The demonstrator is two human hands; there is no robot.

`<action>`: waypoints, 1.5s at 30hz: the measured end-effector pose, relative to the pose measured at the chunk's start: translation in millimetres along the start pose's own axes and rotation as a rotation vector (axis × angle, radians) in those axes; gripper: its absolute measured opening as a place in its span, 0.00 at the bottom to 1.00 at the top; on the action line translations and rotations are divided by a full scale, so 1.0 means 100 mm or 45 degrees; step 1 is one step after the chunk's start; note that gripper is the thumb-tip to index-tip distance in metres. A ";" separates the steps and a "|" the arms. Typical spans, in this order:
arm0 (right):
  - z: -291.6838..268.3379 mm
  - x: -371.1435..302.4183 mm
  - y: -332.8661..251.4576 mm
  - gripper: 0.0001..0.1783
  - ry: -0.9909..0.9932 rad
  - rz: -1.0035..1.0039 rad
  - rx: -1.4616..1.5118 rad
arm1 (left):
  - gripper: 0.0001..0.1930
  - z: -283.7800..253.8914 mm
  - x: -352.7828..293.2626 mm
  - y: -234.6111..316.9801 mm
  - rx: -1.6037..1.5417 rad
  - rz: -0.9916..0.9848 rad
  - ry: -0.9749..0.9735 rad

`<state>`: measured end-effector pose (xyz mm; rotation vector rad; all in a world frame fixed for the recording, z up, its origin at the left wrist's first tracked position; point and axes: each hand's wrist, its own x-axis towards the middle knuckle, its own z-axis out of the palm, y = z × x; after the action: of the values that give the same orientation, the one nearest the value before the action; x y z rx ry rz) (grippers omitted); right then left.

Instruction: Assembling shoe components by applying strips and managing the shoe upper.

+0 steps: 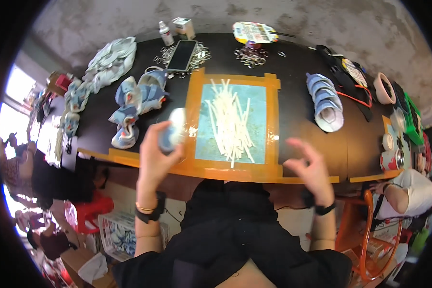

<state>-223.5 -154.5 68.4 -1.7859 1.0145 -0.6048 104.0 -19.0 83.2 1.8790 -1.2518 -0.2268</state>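
My left hand (154,156) is closed around a small, rounded blue-and-white fabric piece (172,132), smeared by motion, above the table's front left. Over the front edge, right of centre, my right hand (313,165) holds nothing; its thumb and fingers are apart. Between the two hands lies a loose heap of thin cream-white strips (230,120) on a light blue sheet (259,108), which is bordered with amber tape (272,125). To the right, several blue fabric pieces with white lining are nested in a row (324,101). More blue patterned fabric pieces (140,96) sit at the left.
Behind the sheet lie a phone (182,55) on small metal rings, a second ring pile (250,56), a small bottle (166,33) and pale cloth (111,62). Black straps (345,72) and a green basket (413,120) are at right. A person (408,194) sits beside an orange chair (367,230).
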 end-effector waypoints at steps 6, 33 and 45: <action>-1.66 0.69 0.29 0.41 0.270 -0.280 -0.764 | 0.23 0.08 0.28 -0.76 0.447 0.318 -0.179; -1.15 1.19 0.10 0.31 0.056 -0.646 -0.782 | 0.11 -0.09 -0.40 -0.58 0.009 0.405 -0.091; -0.13 0.38 -0.60 0.35 -0.253 -1.216 -0.986 | 0.10 0.09 -0.52 -0.24 -0.362 0.421 -0.239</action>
<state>-191.1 -181.0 127.4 -2.9731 0.1685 -0.5989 90.3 22.6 45.6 1.4113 -1.5466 -0.3876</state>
